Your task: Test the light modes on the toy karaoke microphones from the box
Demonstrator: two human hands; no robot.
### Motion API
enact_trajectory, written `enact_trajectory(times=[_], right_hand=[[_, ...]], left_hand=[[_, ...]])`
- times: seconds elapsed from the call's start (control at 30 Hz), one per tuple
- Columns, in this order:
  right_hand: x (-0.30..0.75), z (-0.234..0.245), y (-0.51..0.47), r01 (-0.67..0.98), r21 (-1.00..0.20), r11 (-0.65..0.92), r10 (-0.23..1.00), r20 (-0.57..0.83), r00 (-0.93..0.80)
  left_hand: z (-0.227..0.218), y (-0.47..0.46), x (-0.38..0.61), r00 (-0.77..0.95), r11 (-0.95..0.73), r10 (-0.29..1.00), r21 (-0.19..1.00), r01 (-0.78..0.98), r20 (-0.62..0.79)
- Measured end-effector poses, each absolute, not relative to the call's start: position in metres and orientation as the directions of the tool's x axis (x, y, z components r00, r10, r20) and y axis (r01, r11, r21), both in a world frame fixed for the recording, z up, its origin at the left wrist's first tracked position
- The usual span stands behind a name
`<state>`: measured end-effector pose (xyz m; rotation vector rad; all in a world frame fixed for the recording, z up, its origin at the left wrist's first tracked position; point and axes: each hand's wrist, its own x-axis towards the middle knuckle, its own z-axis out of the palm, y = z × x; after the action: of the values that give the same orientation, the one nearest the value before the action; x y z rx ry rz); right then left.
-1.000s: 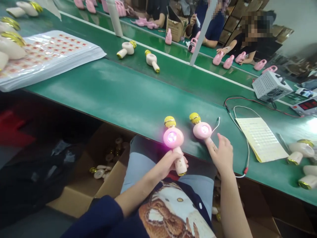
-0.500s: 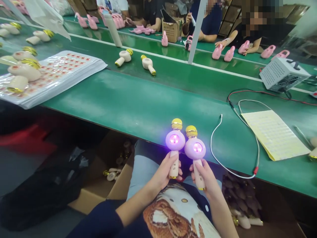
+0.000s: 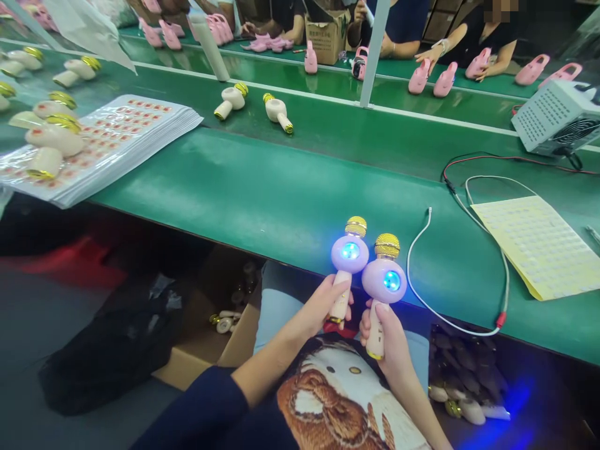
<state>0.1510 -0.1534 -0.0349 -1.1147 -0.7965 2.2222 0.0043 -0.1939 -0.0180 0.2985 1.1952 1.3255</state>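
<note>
In the head view, your left hand (image 3: 319,309) has its fingers clamped on one glowing karaoke microphone (image 3: 347,253) and your right hand (image 3: 387,337) on a second microphone (image 3: 384,281), both at lower centre, just over the edge of the green conveyor belt (image 3: 234,187), near one white cable (image 3: 408,265) and one yellow sticker sheet (image 3: 539,247).

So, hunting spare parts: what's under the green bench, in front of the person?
Under the green bench, an open cardboard box holds cream parts with gold rims; to the right lie more cream pieces among dark ones. The person's lap covers what lies between.
</note>
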Motion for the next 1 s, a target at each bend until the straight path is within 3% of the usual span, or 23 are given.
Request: enact_trajectory(times=[0.1,0.27,0.47,0.53,0.63,0.77,0.87,1.0], right_hand=[[0.156,-0.026,-0.152,-0.168,-0.748,-0.642,0.705,-0.489,-0.515],[0.164,-0.008,-0.157,-0.247,-0.754,-0.608,0.702,-0.366,-0.611],[0.163,-0.003,-0.166,-0.195,-0.823,-0.533,0.676,-0.276,-0.684],[0.162,-0.002,-0.171,-0.149,-0.851,-0.503,0.653,-0.261,-0.711],[0.158,-0.002,-0.177,-0.044,-0.907,-0.418,0.6,-0.239,-0.763],[0.144,0.0,-0.182,0.055,-0.988,-0.142,0.442,-0.114,-0.89],[0.13,0.002,-0.184,0.127,-0.991,0.04,0.327,-0.107,-0.939],[0.116,0.0,-0.189,0.21,-0.977,0.028,0.295,-0.193,-0.936]], left_hand=[[-0.011,-0.182,-0.009,-0.176,0.314,0.871,0.795,-0.52,-0.459],[-0.014,-0.187,-0.02,-0.386,0.247,0.877,0.958,-0.146,-0.286],[0.003,-0.225,-0.019,-0.588,0.132,0.808,0.983,0.124,-0.034],[0.011,-0.237,-0.017,-0.603,0.06,0.797,0.996,0.071,-0.005],[0.018,-0.251,-0.013,-0.517,-0.075,0.855,0.983,-0.17,-0.025],[0.015,-0.265,-0.01,-0.461,-0.212,0.887,0.855,-0.473,-0.035],[0.008,-0.275,-0.013,-0.479,-0.205,0.87,0.799,-0.566,-0.116],[-0.002,-0.284,-0.023,-0.54,-0.14,0.792,0.776,-0.615,-0.285]])
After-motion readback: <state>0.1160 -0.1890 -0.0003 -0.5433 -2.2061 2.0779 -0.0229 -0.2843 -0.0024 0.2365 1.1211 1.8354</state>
